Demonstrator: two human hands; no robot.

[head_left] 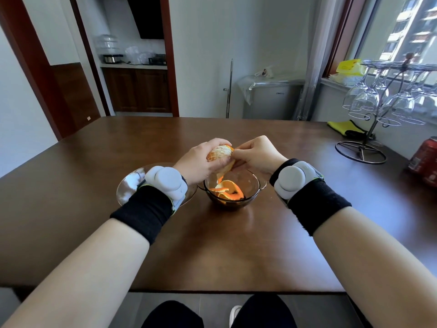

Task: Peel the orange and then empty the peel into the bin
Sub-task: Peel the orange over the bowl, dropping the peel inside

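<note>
My left hand [201, 159] grips a mostly peeled orange [220, 152] above the table, its pale pith showing. My right hand [256, 153] pinches a bit of peel at the orange's right side. A strip of peel [223, 172] hangs from the fruit down toward a dark glass bowl [254, 178]. Several curled orange peel pieces [228, 189] lie inside that bowl. Both wrists wear black bands with grey devices. No bin is in view.
A clear glass plate [128, 185] lies left of the bowl, partly under my left wrist. A wire rack of hanging wine glasses [378, 102] and a red can [425, 159] stand at the right of the brown table [212, 245]. A yellow cloth [343, 127] lies at its far right.
</note>
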